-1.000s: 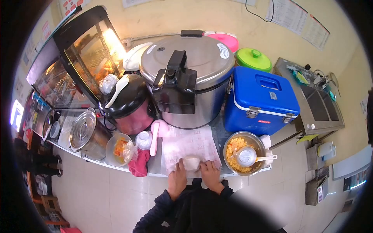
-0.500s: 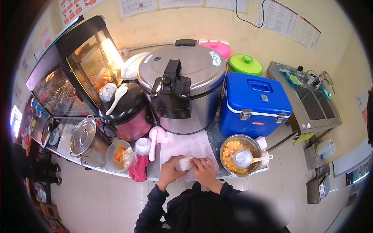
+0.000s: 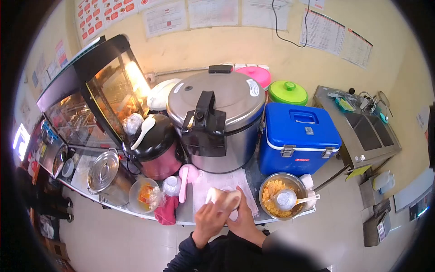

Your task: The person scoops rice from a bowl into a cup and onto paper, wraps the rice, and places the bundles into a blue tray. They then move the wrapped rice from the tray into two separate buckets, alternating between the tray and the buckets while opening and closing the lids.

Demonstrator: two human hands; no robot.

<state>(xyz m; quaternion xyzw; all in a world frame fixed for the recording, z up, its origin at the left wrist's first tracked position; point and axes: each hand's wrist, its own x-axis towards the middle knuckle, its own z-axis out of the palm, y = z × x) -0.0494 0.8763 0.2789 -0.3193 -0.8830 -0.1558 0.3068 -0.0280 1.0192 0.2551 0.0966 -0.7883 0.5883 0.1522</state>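
Head view: worktop (image 3: 185,212) is carrying big steel pot (image 3: 242,147); blue box (image 3: 290,161) is standing right of it. Paper sheet (image 3: 239,179) is lying before pot, metal bowl (image 3: 297,185) sitting to its right. Left hand (image 3: 210,222) and right hand (image 3: 245,221) are gripping white packet (image 3: 232,201) over sheet. Step in hand: seemingly closing or shaping packet; next move is probably calling for steady two-handed grip.

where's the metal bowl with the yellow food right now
In the head view, the metal bowl is right of the paper sheet, just in front of the blue cooler.
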